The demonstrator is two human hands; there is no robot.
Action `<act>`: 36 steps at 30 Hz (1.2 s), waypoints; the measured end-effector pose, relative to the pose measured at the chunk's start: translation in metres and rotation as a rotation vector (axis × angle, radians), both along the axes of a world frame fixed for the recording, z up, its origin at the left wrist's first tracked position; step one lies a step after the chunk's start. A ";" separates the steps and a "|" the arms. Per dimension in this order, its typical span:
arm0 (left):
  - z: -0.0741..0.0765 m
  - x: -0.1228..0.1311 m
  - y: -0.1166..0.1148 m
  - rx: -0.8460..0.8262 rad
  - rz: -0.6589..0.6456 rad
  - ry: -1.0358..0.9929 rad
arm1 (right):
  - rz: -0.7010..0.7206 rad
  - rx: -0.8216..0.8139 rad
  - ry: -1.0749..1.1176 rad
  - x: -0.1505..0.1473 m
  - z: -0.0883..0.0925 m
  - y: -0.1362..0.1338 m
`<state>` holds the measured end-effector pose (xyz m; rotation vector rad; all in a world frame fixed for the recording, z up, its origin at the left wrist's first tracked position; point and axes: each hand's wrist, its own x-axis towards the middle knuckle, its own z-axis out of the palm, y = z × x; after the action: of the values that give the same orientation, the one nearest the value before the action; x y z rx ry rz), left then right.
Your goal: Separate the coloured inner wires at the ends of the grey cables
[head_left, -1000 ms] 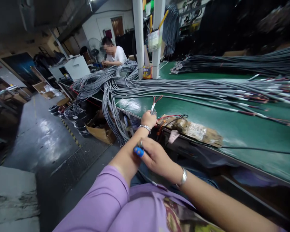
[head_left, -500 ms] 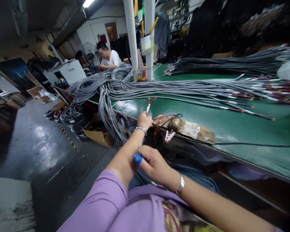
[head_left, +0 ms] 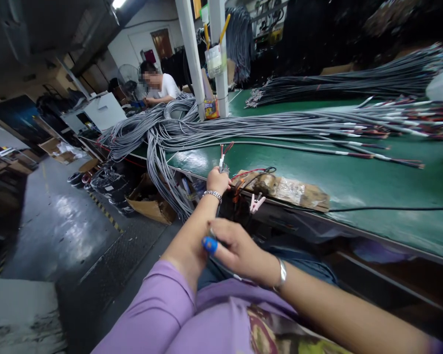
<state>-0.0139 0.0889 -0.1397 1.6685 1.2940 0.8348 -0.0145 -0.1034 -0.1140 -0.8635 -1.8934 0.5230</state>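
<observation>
My left hand reaches out to the bench's near edge, closed around the end of a grey cable. Beyond its fingers stick up the cable's white sleeve and thin red and dark wires. Close to my body, my right hand is curled beside my left forearm, with blue tape on its thumb. A grey strip of the cable shows between the forearm and these fingers, which seem closed on it; most of the grip is hidden. Right of my left hand lies a taped cardboard piece.
Long grey cables stretch across the green bench, some hanging over its edge. Darker cables lie behind. A pink clip hangs at the front edge. White posts rise from the bench. A person works at the far left.
The view has shifted slightly, so the bench and posts sit a little higher and more to the left. Both hands keep nearly the same pose and grip.
</observation>
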 end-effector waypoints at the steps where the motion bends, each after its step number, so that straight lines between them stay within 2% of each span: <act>1: 0.000 0.000 0.000 0.003 0.004 0.000 | -0.071 -0.001 -0.004 0.002 0.000 0.004; 3: 0.000 0.000 0.000 0.007 0.011 -0.001 | -0.133 -0.003 -0.007 0.004 0.001 0.007; 4: 0.000 0.000 0.000 0.008 0.013 -0.002 | -0.110 -0.012 -0.014 0.003 0.001 0.005; 8: -0.001 0.000 0.000 0.009 0.015 -0.014 | 0.123 0.031 -0.063 -0.003 0.002 -0.005; 9: -0.002 0.000 0.001 0.011 0.015 -0.017 | 0.112 0.050 -0.063 -0.002 0.002 -0.004; 13: -0.002 0.000 0.001 0.018 0.022 -0.028 | -0.105 0.104 -0.057 0.007 0.002 0.015; 15: -0.003 0.000 0.001 0.012 0.027 -0.038 | -0.101 0.070 -0.035 0.011 0.000 0.017; 19: -0.004 0.000 0.003 -0.020 0.030 -0.070 | 0.113 -0.052 -0.008 0.012 -0.007 -0.008; 22: -0.004 0.000 0.005 -0.057 0.040 -0.103 | 0.065 -0.087 0.039 0.016 -0.013 -0.026; 25: -0.003 0.000 0.002 -0.100 0.057 -0.148 | -0.015 -0.080 0.037 0.023 -0.020 -0.032; 31: -0.003 -0.011 -0.020 -0.196 0.102 -0.271 | -0.008 -0.108 -0.005 0.023 -0.034 -0.039; 34: -0.009 -0.026 -0.042 -0.249 0.104 -0.331 | 0.002 -0.099 0.011 0.022 -0.037 -0.043; 36: -0.015 -0.041 -0.063 -0.295 0.061 -0.363 | 0.009 -0.097 0.027 0.023 -0.038 -0.044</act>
<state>-0.0547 0.0263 -0.1551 1.1888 1.1524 0.8872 0.0085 -0.1475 -0.1520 -0.9064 -1.8602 0.6331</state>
